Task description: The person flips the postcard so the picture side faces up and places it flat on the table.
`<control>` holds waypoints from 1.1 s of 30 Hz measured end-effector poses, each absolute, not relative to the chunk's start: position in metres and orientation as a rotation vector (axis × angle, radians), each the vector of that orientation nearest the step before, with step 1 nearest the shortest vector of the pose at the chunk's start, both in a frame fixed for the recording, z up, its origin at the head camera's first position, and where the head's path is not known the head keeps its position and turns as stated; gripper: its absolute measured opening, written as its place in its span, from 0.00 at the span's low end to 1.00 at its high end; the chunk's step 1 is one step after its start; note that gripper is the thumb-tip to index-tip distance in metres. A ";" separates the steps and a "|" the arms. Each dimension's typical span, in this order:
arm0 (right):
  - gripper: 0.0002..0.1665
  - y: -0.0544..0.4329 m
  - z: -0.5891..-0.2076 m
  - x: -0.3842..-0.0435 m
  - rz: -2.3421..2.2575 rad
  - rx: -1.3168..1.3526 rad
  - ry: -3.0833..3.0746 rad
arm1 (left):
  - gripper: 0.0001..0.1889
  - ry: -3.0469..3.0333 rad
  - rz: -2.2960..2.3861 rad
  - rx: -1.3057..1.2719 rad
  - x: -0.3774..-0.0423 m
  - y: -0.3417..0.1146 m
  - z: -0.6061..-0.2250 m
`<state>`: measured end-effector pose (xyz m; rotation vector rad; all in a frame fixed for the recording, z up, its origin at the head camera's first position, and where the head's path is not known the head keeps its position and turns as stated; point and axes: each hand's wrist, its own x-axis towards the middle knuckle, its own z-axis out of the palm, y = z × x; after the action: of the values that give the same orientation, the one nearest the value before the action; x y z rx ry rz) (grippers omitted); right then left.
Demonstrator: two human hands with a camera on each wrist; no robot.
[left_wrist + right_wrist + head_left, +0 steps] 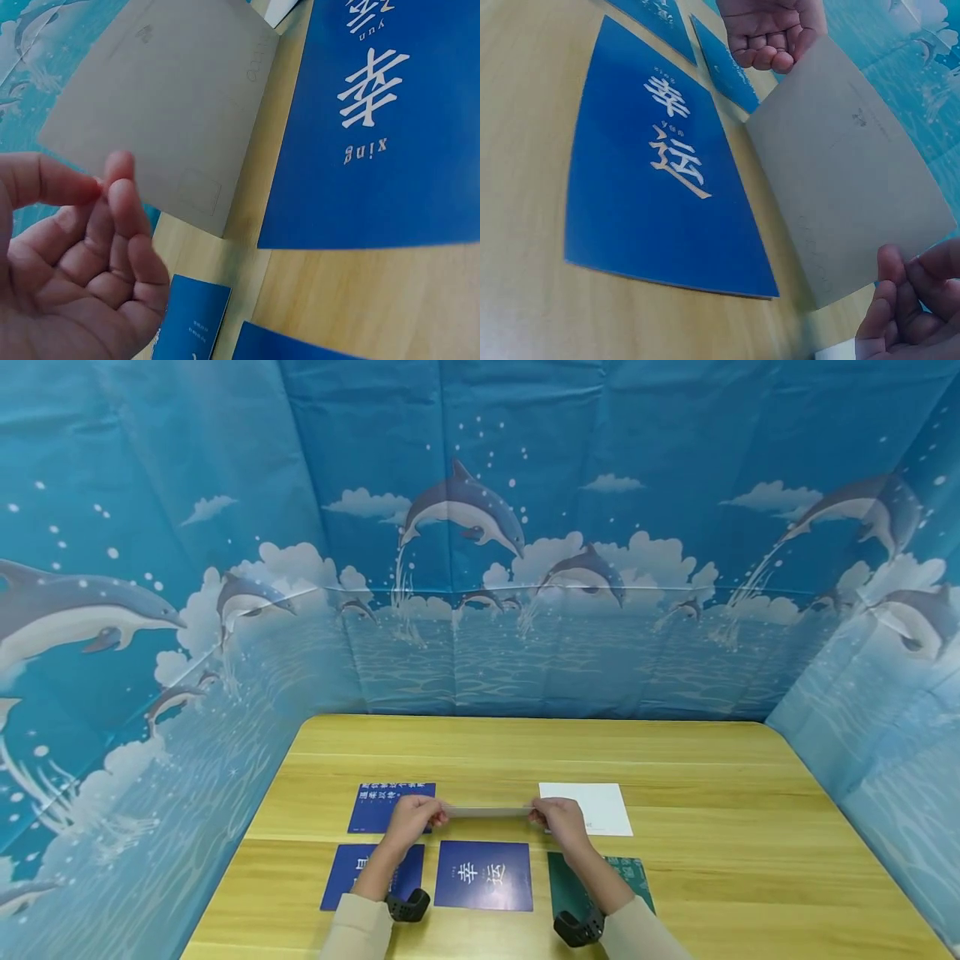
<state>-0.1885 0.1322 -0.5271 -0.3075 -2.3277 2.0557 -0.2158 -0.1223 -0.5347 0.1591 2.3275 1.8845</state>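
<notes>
Between both hands a postcard point(487, 812) stands raised on edge, seen almost edge-on in the head view. Its pale back point(840, 165), with faint print and a small stamp box, faces the wrist cameras. My left hand point(411, 820) pinches its left end between thumb and fingers. At the right end my right hand point(562, 822) pinches it the same way. Just in front of it, a blue card point(483, 877) with large white characters lies flat on the table. The raised postcard's front is hidden.
Under the left arm lie two blue cards, an upper one point(367, 810) and a lower one point(408, 872). A white card point(607, 810) and a green card point(633, 877) lie on the right. A dolphin-print curtain point(525, 668) surrounds the wooden table point(750, 835).
</notes>
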 end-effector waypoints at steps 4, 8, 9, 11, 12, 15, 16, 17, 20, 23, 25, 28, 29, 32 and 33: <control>0.16 0.133 -0.533 -0.186 1.999 -0.286 -2.383 | 0.12 2.334 1.841 0.160 -0.215 -0.123 -0.538; 0.15 0.133 -0.534 -0.185 1.948 -0.334 -2.428 | 0.11 2.383 1.804 0.147 -0.213 -0.122 -0.541; 0.16 0.133 -0.534 -0.184 1.937 -0.335 -2.440 | 0.11 2.397 1.795 0.151 -0.213 -0.121 -0.541; 0.16 0.132 -0.533 -0.184 1.902 -0.334 -2.468 | 0.11 2.452 1.757 0.151 -0.213 -0.120 -0.542; 0.17 0.131 -0.533 -0.184 1.868 -0.321 -2.490 | 0.11 2.489 1.730 0.159 -0.213 -0.118 -0.541; 0.16 0.130 -0.532 -0.184 1.754 -0.276 -2.551 | 0.13 2.600 1.624 0.189 -0.213 -0.115 -0.538; 0.16 0.130 -0.532 -0.185 1.713 -0.253 -2.571 | 0.14 2.639 1.587 0.199 -0.213 -0.113 -0.537; 0.15 0.130 -0.532 -0.185 1.667 -0.227 -2.592 | 0.16 2.666 1.558 0.207 -0.212 -0.112 -0.536; 0.11 0.129 -0.535 -0.189 1.561 -0.138 -2.643 | 0.20 2.704 1.515 0.238 -0.213 -0.110 -0.536; 0.09 0.129 -0.537 -0.194 1.470 -0.068 -2.694 | 0.24 2.741 1.471 0.252 -0.216 -0.107 -0.538; 0.08 0.129 -0.537 -0.196 1.434 -0.056 -2.716 | 0.24 2.761 1.430 0.247 -0.217 -0.105 -0.539; 0.08 0.128 -0.537 -0.198 1.408 -0.062 -2.740 | 0.24 2.779 1.374 0.227 -0.217 -0.104 -0.541; 0.08 0.127 -0.537 -0.199 1.409 -0.068 -2.745 | 0.23 2.781 1.367 0.218 -0.217 -0.103 -0.541; 0.07 0.126 -0.537 -0.201 1.380 -0.053 -2.760 | 0.22 2.788 1.361 0.202 -0.217 -0.102 -0.540; 0.07 0.126 -0.538 -0.202 1.371 -0.045 -2.763 | 0.22 2.795 1.358 0.207 -0.218 -0.101 -0.540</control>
<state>-0.2016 0.1256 -0.5376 -0.0452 -2.7628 1.3713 -0.2177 -0.1013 -0.5396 0.2074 2.7952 1.3584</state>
